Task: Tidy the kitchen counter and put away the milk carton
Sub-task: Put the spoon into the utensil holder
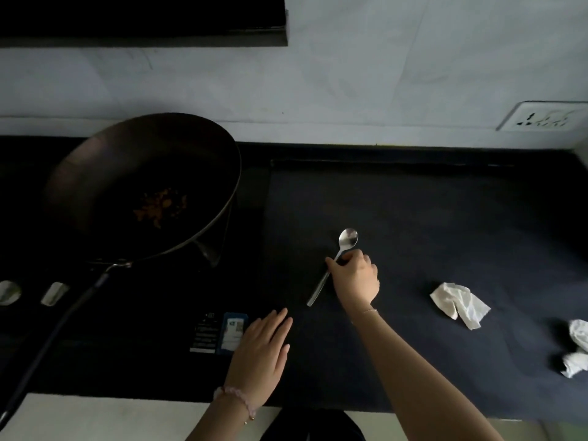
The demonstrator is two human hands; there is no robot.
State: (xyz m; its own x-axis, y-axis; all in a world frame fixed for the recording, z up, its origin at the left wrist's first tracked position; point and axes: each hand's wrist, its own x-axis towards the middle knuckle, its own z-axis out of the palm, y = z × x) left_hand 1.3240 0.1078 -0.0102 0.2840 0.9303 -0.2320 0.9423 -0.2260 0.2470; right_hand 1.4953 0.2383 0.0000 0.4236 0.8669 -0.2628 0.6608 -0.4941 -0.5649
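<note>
Pinching the spoon [334,265], right hand [358,278]; cooktop label [219,334] text seemingly unreadable.

Dim, underexposed, soft blur, curved edges

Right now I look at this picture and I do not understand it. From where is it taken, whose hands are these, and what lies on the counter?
There is no machine here. A person wears one camera on the head, and it looks forward and down, so both arms enter from the bottom edge.

The right hand is closed on the handle of a spoon, which lies on the dark counter; I cannot tell if it is lifted yet. The left hand is open and flat, holding nothing, near a small label on the stove.

On the left, a dark pan sits on the stove, with a few brown food bits inside. On the right lie a crumpled tissue and, at the edge, more white paper. A wall socket is above. No milk carton is in view.
</note>
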